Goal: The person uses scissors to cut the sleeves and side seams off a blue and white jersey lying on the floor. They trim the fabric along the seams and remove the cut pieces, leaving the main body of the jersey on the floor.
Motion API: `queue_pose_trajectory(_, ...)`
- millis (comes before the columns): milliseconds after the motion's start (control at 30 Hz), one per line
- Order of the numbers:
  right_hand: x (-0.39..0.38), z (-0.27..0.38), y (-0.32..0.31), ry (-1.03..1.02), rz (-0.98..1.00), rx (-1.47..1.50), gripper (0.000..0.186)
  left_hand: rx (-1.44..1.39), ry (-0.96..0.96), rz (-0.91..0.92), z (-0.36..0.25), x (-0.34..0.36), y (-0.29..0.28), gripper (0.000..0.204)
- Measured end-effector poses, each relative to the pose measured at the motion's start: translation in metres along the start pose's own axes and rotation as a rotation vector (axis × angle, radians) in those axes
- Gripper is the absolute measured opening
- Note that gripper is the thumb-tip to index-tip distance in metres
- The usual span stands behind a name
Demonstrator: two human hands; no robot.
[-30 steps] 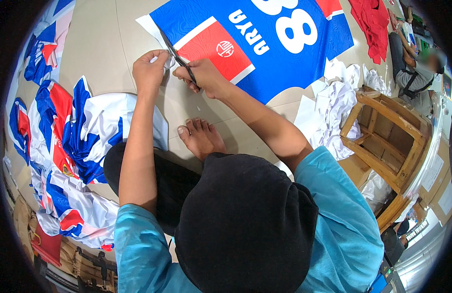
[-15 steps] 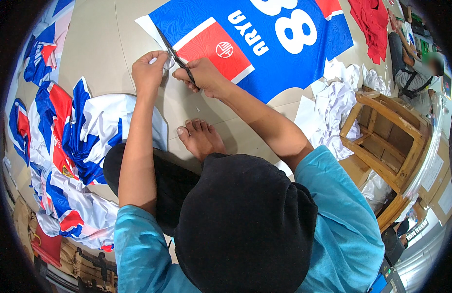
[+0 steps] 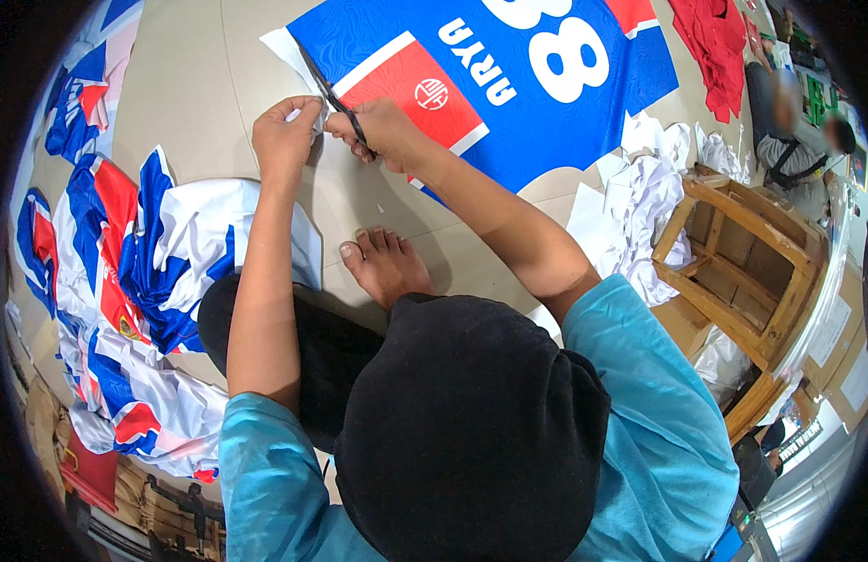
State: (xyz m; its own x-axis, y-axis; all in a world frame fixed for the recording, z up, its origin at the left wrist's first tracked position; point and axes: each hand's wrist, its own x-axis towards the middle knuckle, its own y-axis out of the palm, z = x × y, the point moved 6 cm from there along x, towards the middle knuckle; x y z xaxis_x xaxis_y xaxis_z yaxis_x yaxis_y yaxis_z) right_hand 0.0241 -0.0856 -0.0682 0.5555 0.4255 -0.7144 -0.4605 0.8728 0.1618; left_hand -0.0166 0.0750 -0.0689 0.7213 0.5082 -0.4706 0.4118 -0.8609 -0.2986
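Note:
A blue jersey panel (image 3: 509, 140) with a red-and-white patch and white lettering lies flat on the floor ahead of me. In my right hand (image 3: 385, 133) is a pair of black scissors (image 3: 323, 82), its blades pointing away along the panel's white left margin. Beside the scissors, my left hand (image 3: 286, 139) pinches the edge of the white trim (image 3: 319, 114). How far apart the blades are is hard to make out. A bare foot (image 3: 387, 267) rests on the floor just below the hands.
Crumpled blue, white and red jersey pieces (image 3: 143, 272) are heaped at left. White scraps (image 3: 640, 206) lie at right beside a wooden stool frame (image 3: 734, 262). Red cloth (image 3: 710, 47) is at far right. People (image 3: 794, 140) sit beyond the stool.
My right hand and the scissors have shifted slightly away from me and to the left. My left hand stays almost in place, still pinching the trim.

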Motion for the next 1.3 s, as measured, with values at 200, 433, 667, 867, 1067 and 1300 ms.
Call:
queue_pose_trajectory(200,0.002,0.001,0.002,0.006,0.003,0.007,0.030,0.015,0.012,-0.016,0.003,0.002,-0.002,0.023)
queue_pose_trajectory(433,0.005,0.000,-0.002,0.002,-0.043,-0.018,0.030,0.029,-0.018,-0.007,-0.005,-0.002,0.000,0.023)
queue_pose_trajectory(667,0.005,0.006,0.001,0.010,0.014,-0.013,0.029,0.056,0.001,-0.020,0.002,0.002,-0.002,0.024)
queue_pose_trajectory(867,0.011,0.015,0.004,0.014,0.013,0.024,0.031,0.053,0.012,-0.031,0.002,0.003,-0.003,0.024)
queue_pose_trajectory(1067,0.016,0.013,0.004,0.014,0.008,0.019,0.028,0.071,-0.006,-0.035,0.005,0.005,-0.005,0.024)
queue_pose_trajectory(1300,0.017,0.010,0.006,0.000,0.035,0.067,0.025,0.011,-0.018,0.032,0.009,0.009,-0.003,0.020)
